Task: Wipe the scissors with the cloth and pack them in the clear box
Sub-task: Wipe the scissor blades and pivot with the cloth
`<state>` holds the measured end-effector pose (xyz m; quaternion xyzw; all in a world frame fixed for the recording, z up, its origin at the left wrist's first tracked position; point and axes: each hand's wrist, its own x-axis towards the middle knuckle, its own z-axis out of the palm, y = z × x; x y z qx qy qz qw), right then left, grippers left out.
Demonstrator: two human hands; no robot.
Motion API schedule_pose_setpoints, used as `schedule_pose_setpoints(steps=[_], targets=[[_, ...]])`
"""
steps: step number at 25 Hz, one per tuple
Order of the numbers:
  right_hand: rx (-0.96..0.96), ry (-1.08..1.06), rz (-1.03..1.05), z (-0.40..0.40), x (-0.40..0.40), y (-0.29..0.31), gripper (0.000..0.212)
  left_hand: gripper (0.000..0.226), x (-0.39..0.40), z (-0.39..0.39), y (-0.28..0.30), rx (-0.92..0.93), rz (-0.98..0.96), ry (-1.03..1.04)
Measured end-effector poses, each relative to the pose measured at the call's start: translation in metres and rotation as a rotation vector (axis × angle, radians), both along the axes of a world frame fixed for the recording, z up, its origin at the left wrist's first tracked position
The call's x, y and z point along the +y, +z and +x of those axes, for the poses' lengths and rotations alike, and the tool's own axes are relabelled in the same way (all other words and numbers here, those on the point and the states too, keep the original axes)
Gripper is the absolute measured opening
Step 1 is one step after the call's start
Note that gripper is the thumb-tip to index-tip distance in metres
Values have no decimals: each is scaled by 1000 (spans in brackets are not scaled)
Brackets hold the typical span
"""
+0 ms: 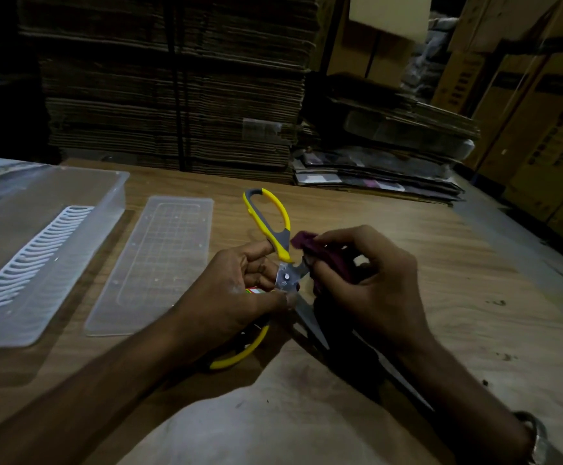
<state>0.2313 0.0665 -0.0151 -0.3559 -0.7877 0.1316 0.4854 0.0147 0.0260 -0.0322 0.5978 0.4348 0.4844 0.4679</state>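
Wiping in progress | left hand [239,297] gripping open scissors [285,256] | right hand [370,280] pinching cloth [310,245] against pivot | clear box [38,236] awaiting packing

You are looking at scissors [285,263] with yellow-and-grey handles, lying open across each other above the table: one loop is pointing away from you, the other is curving down toward you, and a steel blade is slanting out near the pivot. The cloth [320,260] is a dark purple rag, bunching against the metal just right of the pivot, one corner sticking up beside the far handle. The box [38,250] is sitting well left of the scissors, clear, open, with a white slotted insert lying inside. Its lid [159,263] is lying flat between box and scissors.
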Motion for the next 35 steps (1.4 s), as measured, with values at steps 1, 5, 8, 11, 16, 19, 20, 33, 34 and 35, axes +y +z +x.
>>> schedule_pose_setpoints(steps=[1,5,8,11,16,19,20,33,34,35], targets=[[-10,0,-15,0,2,-2,26,49,0,0,-1,3,-2,3],[130,-192,-71,15,12,6,23,41,-2,1,1,-28,-44,18],[128,-81,-47,7,2,7,26,41,-1,-1,1,-20,-36,11],[15,70,-48,-4,-5,1,29,59,0,-1,0,-8,-31,-9],[131,-164,-150,8,10,2,21,42,-4,3,3,-19,-42,-6],[138,-125,-93,4,5,1,22,41,-4,1,4,-6,-35,-8],[106,-46,-82,1,1,1,23,44,-3,1,4,5,-26,-10],[76,48,-132,-1,1,0,23,45,-3,3,5,17,3,-17],[44,72,-134,-2,2,0,22,48,-3,3,5,18,2,-16],[50,58,-156,1,6,2,22,47,-3,3,6,18,-3,-20]])
